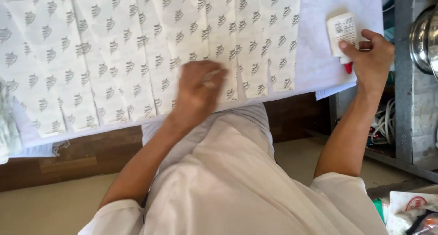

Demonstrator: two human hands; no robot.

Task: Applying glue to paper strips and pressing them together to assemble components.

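Note:
A row of overlapping white paper sheets [137,57] printed with small grey leaf-like marks lies across a white-covered table [319,66]. My left hand [198,91] rests palm down on the lower edge of the sheets near the middle, blurred, fingers loosely curled on the paper. My right hand [372,57] is at the table's right end, gripping a white glue bottle [342,31] with its red tip pointing down toward the table edge.
A wooden panel [91,157] runs below the table edge. A grey shelf frame [404,79] stands at the right with a metal bowl [424,38] on top and white cables [383,123] below. Packets [410,212] lie at the bottom right.

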